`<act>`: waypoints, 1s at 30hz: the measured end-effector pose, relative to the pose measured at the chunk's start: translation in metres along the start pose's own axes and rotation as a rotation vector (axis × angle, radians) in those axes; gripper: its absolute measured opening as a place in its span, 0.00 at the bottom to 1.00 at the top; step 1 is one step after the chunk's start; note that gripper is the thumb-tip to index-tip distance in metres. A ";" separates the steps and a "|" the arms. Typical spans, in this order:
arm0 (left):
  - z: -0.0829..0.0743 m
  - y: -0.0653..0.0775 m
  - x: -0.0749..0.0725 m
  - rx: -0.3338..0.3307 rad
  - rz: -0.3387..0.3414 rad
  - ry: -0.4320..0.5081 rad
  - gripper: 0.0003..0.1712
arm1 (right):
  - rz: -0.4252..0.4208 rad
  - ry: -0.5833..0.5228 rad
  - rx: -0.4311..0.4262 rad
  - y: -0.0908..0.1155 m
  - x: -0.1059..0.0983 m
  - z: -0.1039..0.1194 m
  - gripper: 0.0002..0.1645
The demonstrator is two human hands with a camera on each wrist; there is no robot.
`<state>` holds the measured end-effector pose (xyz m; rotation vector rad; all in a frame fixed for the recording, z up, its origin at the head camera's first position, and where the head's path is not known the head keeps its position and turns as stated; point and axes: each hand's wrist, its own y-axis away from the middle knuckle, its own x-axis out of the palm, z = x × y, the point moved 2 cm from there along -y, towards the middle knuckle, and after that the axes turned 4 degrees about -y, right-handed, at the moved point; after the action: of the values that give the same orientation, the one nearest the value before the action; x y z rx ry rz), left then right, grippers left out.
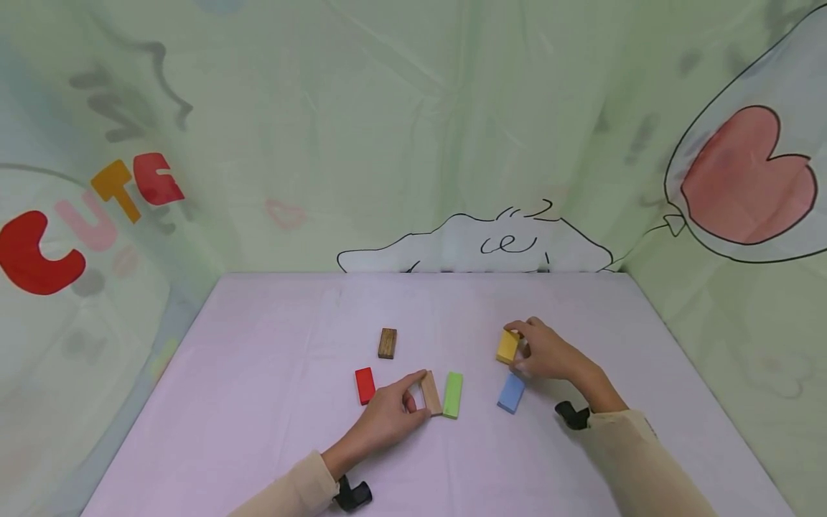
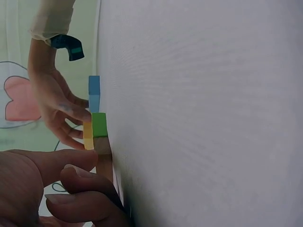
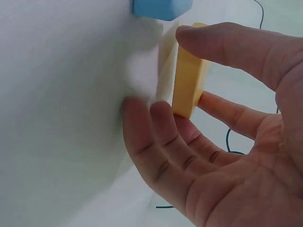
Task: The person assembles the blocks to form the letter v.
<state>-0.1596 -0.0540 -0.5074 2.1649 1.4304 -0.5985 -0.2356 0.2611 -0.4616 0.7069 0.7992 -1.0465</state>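
My left hand (image 1: 390,411) pinches a light wooden block (image 1: 431,394) by its two ends, thumb at the near end and a finger at the far end. Just right of that block, a green block (image 1: 453,395) lies nearly parallel, and the left wrist view shows its end face (image 2: 99,124). Over to the right, my right hand (image 1: 548,352) holds a yellow block (image 1: 507,346) lengthwise between thumb and fingers; in the right wrist view, the thumb (image 3: 203,40) presses one end of it. A blue block (image 1: 511,393) lies on the table just nearer than the yellow one.
Left of the left hand lies a red block (image 1: 365,385). Farther back is a dark brown wooden block (image 1: 387,343). A pale cloth covers the table (image 1: 284,316), and printed fabric (image 1: 400,129) hangs behind and at both sides.
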 end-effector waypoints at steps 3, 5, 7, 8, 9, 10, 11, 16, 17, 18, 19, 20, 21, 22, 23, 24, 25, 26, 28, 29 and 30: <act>0.000 0.000 0.000 0.004 0.000 -0.005 0.39 | -0.013 0.009 0.003 -0.002 0.001 0.002 0.43; 0.000 0.000 0.000 0.005 0.000 -0.008 0.39 | -0.017 0.012 0.006 -0.002 0.001 0.004 0.43; -0.001 0.000 0.000 0.008 0.002 -0.005 0.39 | -0.014 0.018 0.014 -0.003 0.002 0.007 0.42; -0.001 0.001 0.000 0.010 0.001 0.000 0.39 | -0.012 0.019 0.017 -0.003 0.002 0.009 0.42; -0.001 0.001 0.000 0.010 0.002 0.003 0.39 | -0.009 0.020 0.019 -0.003 0.001 0.011 0.42; -0.001 0.001 -0.001 0.010 0.003 0.007 0.39 | -0.007 0.020 0.021 -0.004 0.001 0.013 0.42; -0.001 0.001 -0.001 0.010 0.005 0.009 0.39 | -0.002 0.021 0.018 -0.004 0.001 0.015 0.42; 0.000 0.001 0.000 0.010 0.005 0.006 0.39 | 0.010 0.006 0.008 -0.005 0.003 0.023 0.43; 0.000 0.001 0.000 0.010 0.003 0.004 0.39 | 0.014 0.005 0.005 -0.005 0.004 0.024 0.43; 0.000 0.001 0.000 0.011 0.002 0.004 0.39 | 0.017 0.001 0.007 -0.006 0.005 0.025 0.43; 0.000 0.001 0.000 0.011 0.001 0.003 0.39 | 0.023 0.000 0.007 -0.006 0.006 0.026 0.43; 0.000 0.001 0.000 0.010 0.000 0.001 0.39 | 0.027 -0.002 0.006 -0.007 0.007 0.027 0.43; 0.001 0.001 0.000 0.011 -0.001 0.001 0.39 | 0.032 -0.005 0.004 -0.007 0.008 0.029 0.43; 0.001 0.001 0.000 0.011 -0.001 0.000 0.39 | 0.036 -0.006 0.003 -0.007 0.009 0.030 0.43; 0.001 0.001 0.000 0.011 -0.001 -0.001 0.39 | 0.040 -0.009 -0.001 -0.008 0.009 0.031 0.43; 0.001 0.001 0.000 0.010 0.000 0.000 0.39 | 0.042 -0.012 -0.003 -0.008 0.010 0.033 0.43; 0.001 0.001 0.000 0.010 0.000 0.000 0.39 | 0.044 -0.014 -0.008 -0.008 0.010 0.034 0.43; 0.001 0.001 0.000 0.011 0.001 0.001 0.39 | 0.046 -0.016 -0.014 -0.008 0.011 0.036 0.43; 0.002 0.000 0.001 0.011 0.003 0.003 0.38 | 0.048 -0.015 -0.024 -0.008 0.012 0.038 0.43; 0.002 0.000 0.001 0.011 0.004 0.004 0.38 | 0.049 -0.018 -0.029 -0.008 0.013 0.040 0.43; 0.002 0.000 0.001 0.009 0.005 0.008 0.38 | 0.050 -0.017 -0.034 -0.009 0.013 0.041 0.42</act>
<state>-0.1597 -0.0539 -0.5095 2.1799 1.4283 -0.5963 -0.2307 0.2185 -0.4519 0.6844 0.7792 -0.9907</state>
